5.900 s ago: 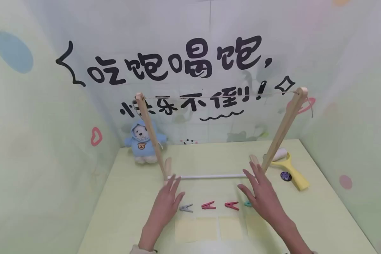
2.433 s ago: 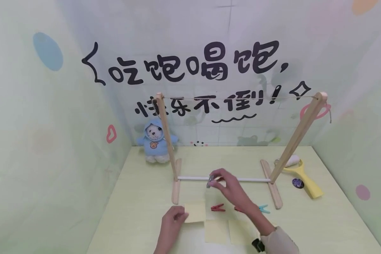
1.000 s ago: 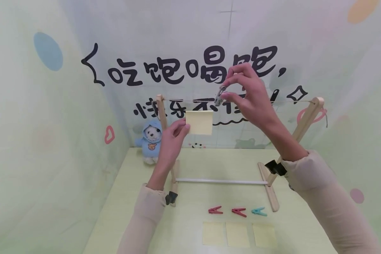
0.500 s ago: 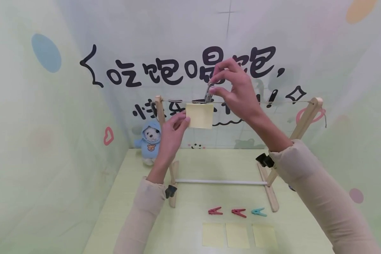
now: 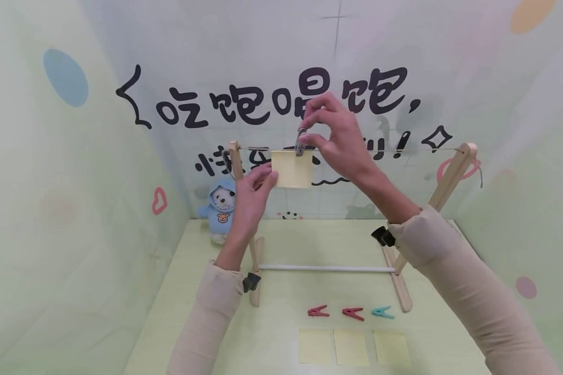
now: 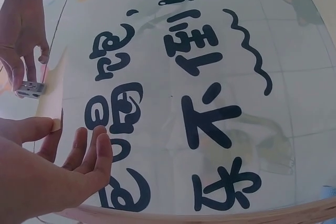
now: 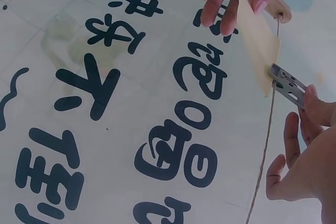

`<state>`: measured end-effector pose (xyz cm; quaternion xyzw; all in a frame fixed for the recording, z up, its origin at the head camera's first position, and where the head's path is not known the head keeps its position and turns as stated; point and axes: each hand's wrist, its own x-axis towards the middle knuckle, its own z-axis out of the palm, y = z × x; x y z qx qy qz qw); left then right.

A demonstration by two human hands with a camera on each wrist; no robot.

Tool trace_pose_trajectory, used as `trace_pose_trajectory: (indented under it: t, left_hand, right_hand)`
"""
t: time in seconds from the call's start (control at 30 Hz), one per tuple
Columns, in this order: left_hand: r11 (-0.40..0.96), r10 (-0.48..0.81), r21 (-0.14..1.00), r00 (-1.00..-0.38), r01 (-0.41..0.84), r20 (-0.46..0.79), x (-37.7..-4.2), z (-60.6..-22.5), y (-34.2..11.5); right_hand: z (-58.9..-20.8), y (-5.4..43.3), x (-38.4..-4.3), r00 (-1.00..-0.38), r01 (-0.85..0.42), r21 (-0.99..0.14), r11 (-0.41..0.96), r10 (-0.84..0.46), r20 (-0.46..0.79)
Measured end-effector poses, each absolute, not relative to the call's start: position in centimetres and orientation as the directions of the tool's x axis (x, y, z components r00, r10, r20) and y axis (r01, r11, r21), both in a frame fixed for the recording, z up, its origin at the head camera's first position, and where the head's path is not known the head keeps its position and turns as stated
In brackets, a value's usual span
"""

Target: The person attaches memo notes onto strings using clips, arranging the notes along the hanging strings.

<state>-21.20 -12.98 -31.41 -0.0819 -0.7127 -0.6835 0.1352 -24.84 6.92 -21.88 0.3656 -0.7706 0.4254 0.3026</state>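
My left hand (image 5: 253,195) pinches the left edge of a pale yellow paper square (image 5: 291,170), holding it upright against the string (image 7: 268,129). Thumb and fingers of my right hand (image 5: 340,138) grip a grey clothespin (image 5: 301,142) from above. In the right wrist view the tip of the clothespin (image 7: 287,85) sits over the string and the paper's top edge. The string runs between two wooden posts, the left post (image 5: 236,161) and the right post (image 5: 450,174).
On the table, two red clothespins (image 5: 318,311) and a teal clothespin (image 5: 382,312) lie in a row above three yellow paper squares (image 5: 351,347). A white rod (image 5: 326,268) joins the stand's feet. A plush toy in blue (image 5: 221,211) sits behind the left post.
Both hands rose from the table to the string, the left with the paper, the right with the grey clothespin. The clothespin has since come left and down onto the paper's top edge.
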Motion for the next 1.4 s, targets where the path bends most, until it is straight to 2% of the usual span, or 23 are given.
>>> trace_pose_trajectory:
  t: [0.33,0.73,1.03,1.4]
  left_hand:
    - [0.072,-0.067,0.948,-0.947,0.309,0.314,-20.9,-31.3,-13.3]
    - [0.088,-0.052,0.947,-0.947,0.311,0.316,-20.9,-31.2,-13.5]
    - [0.108,-0.038,0.952,-0.956,0.285,0.29,-21.0,-31.5,-13.6]
    - [0.066,-0.042,0.965,-0.966,0.254,0.257,-21.2,-32.0,-13.6]
  right_hand:
    - [-22.3,6.1,-25.2,-0.551,-0.825,-0.443,0.351,-0.326,0.768]
    - [-22.4,5.6,-25.0,-0.607,-0.782,-0.46,0.421,-0.347,0.714]
    - [-22.3,5.7,-24.9,-0.68,-0.726,-0.501,0.471,-0.378,0.628]
    - [-22.6,6.0,-24.8,-0.708,-0.702,-0.521,0.485,-0.402,0.58]
